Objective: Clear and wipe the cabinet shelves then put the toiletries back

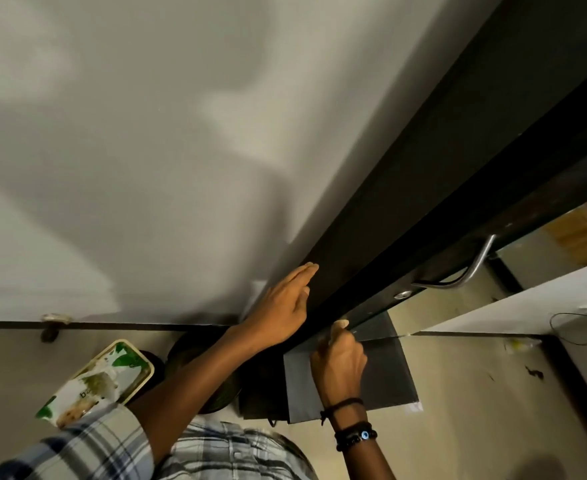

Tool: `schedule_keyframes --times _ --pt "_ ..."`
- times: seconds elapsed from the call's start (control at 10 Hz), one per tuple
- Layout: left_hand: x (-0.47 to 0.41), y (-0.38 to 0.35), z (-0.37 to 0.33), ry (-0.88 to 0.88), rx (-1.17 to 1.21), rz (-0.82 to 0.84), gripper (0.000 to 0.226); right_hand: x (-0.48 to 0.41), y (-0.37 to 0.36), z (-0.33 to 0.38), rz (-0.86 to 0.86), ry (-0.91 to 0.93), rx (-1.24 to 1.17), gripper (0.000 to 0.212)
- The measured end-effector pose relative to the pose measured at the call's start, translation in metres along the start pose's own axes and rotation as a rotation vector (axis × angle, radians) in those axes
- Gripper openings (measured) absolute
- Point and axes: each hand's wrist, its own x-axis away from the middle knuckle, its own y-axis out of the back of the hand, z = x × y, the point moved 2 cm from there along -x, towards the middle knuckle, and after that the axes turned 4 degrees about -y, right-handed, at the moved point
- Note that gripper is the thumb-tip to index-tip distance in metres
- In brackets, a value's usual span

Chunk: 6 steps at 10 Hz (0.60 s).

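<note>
The dark cabinet runs diagonally up the right side, seen from close below. Its mirrored door carries a curved metal handle and a small round lock. My left hand lies flat against the cabinet's dark side panel, fingers straight and together, holding nothing. My right hand is curled around the door's lower edge, thumb pointing up, just below the lock. The shelves are hidden from this angle.
A cream tray holding green-and-white packets sits low on the left, beside a dark round bowl. A dark grey flat box lies under my right hand. A plain white wall fills the left.
</note>
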Motion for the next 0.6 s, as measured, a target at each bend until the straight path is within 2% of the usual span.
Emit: schedule_keyframes --times 0.1,0.4,0.5,0.6 --pt "-0.001 0.000 0.013 0.046 -0.024 -0.012 0.048 -0.007 -0.005 0.006 0.037 0.015 -0.017 0.037" --pt "0.023 0.007 0.050 0.174 -0.134 -0.011 0.048 -0.010 -0.007 0.009 0.107 0.049 -0.101 0.042" --pt "0.039 0.015 0.056 0.157 -0.191 -0.068 0.046 -0.001 -0.015 0.015 0.202 0.124 -0.116 0.026" --pt "0.053 0.022 0.061 0.206 -0.244 -0.086 0.046 0.007 -0.034 0.033 0.308 0.234 -0.172 0.037"
